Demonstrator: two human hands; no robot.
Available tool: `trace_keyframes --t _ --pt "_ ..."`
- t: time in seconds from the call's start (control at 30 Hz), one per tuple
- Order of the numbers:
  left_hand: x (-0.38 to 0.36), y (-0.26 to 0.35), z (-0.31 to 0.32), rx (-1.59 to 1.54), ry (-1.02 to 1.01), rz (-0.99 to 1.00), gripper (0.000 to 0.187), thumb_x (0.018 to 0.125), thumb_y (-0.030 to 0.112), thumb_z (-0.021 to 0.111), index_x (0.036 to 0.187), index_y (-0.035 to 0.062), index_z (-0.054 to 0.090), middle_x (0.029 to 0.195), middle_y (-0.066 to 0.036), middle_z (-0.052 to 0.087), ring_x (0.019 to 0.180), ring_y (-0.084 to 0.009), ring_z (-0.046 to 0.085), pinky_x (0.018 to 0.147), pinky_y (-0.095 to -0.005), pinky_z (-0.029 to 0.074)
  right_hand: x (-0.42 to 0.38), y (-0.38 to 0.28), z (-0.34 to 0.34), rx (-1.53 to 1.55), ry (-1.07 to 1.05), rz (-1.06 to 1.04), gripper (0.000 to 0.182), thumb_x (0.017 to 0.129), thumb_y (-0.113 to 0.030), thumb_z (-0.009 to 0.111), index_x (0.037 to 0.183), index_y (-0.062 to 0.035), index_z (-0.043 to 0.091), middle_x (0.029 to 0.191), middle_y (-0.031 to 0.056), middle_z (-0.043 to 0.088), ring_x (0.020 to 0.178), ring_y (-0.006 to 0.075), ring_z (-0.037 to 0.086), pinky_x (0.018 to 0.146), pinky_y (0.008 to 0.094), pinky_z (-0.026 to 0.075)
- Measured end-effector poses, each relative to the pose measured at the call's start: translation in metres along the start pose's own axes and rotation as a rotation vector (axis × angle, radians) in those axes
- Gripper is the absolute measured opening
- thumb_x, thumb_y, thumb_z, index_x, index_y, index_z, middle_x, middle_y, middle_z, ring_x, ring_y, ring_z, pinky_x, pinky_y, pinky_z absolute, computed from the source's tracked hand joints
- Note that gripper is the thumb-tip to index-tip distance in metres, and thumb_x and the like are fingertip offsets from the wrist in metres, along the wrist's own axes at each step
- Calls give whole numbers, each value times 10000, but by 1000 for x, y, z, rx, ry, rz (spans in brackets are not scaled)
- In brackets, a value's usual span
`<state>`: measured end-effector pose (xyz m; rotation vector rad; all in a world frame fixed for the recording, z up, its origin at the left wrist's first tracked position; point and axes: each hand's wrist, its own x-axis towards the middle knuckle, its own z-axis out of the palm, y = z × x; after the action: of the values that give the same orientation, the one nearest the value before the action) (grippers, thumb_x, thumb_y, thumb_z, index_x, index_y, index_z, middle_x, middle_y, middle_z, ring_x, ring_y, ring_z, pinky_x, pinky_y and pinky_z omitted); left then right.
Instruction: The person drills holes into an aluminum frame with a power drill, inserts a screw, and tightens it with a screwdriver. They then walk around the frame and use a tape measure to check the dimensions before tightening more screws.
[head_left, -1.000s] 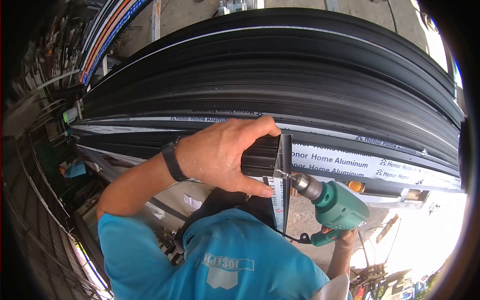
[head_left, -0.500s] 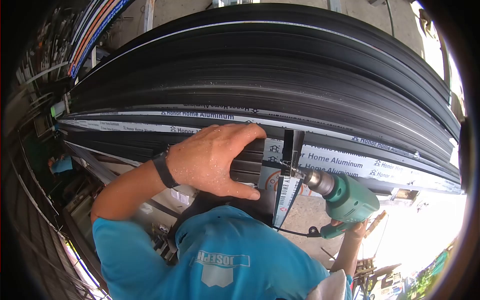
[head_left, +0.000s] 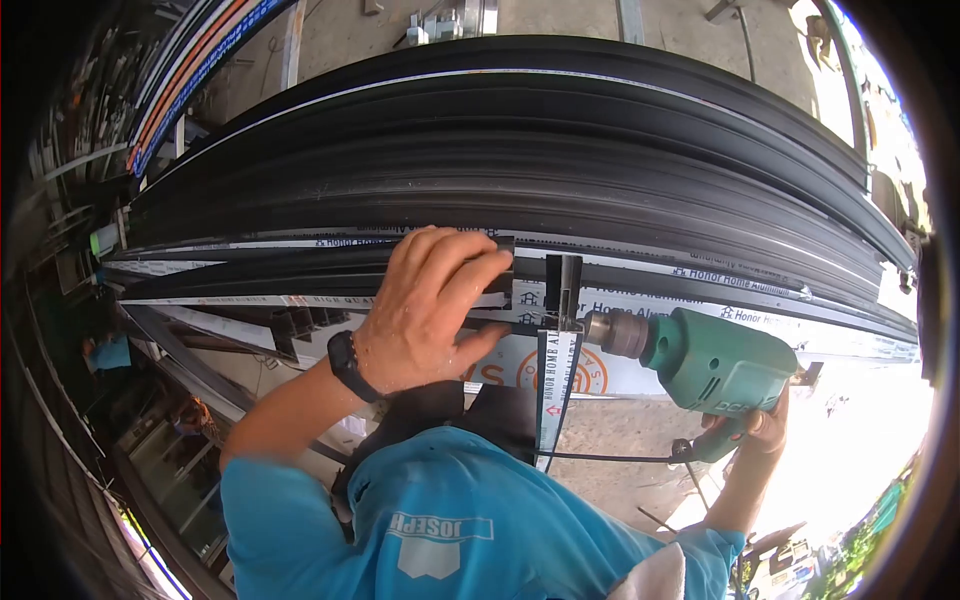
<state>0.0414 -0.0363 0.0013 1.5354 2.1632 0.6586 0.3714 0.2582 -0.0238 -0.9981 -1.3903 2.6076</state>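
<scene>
My right hand is wrapped around the handle of a green power drill. The drill points left, its chuck close beside a short black aluminum profile that stands crosswise with white printed film on its near part. Whether the bit is inside the metal cannot be made out. My left hand, with a black watch on the wrist, curls its fingers over the end of a dark aluminum piece, thumb on the near side. Most of that piece is hidden under the hand.
Long black aluminum profiles lie side by side across the view beyond my hands. Printed protective film covers the nearer ones. The drill's black cord runs left below it. More bars stand at the upper left.
The drill has swung to a more level position and shifted right. My left hand has moved slightly, its fingers drawn closer around the dark piece. The whole view has shifted a little.
</scene>
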Motion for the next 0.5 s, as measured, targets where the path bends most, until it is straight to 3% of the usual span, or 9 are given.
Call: trace_keyframes --t 0.03,0.07,0.13,0.27,0.3,0.4,0.47,0.5 --pt "-3 7 1 6 101 74 633 707 164 881 1259 15 610 1201 -148 602 1069 -331 599 944 -460 491 2 -9 6 -6 10 1 932 763 -357 932 1382 109 414 866 220 704 648 312 740 526 374 622" --pt "-14 9 12 -205 182 96 593 738 180 872 1232 11 591 1215 -172 600 1054 -326 613 915 -461 507 4 -17 11 -13 18 4 904 771 -352 925 1365 117 430 861 217 701 644 307 739 527 377 623" --pt "-28 22 23 -419 185 14 579 767 212 875 1218 4 577 1195 -191 597 1029 -302 622 872 -437 522 9 -30 9 -46 -5 5 887 775 -353 920 1349 125 441 883 212 699 638 295 735 531 378 624" --pt "-17 33 34 -264 186 -1 829 710 303 960 1324 9 487 1181 -207 592 1077 -311 621 852 -402 545 24 -59 8 -172 -34 1 920 742 -420 932 1303 145 471 846 196 701 598 270 718 508 360 604" --pt "-20 42 39 -335 185 -54 1022 666 324 988 1415 -1 372 1205 -220 583 1108 -339 612 889 -440 550 29 -65 14 -204 -28 -18 911 736 -444 931 1266 157 498 806 183 699 577 256 707 490 346 590" --pt "-28 65 76 -680 253 -299 1095 674 286 975 1466 -14 281 1255 -249 540 1136 -383 602 925 -471 549 40 -86 -7 -326 -196 44 939 780 -427 909 1360 121 414 779 184 684 515 230 647 430 325 517" --pt "-29 74 98 -450 375 -221 1097 699 212 938 1494 -21 219 1304 -285 482 1118 -436 608 918 -475 561 63 -87 -6 -438 -220 54 958 771 -434 912 1369 121 409 798 186 684 517 227 649 430 320 518" --pt "-31 76 113 -432 500 -219 975 725 119 871 1460 -28 248 1311 -293 441 1072 -456 623 880 -477 573 80 -86 -1 -493 -237 55 968 767 -438 913 1374 121 407 807 187 683 518 225 650 429 318 519"
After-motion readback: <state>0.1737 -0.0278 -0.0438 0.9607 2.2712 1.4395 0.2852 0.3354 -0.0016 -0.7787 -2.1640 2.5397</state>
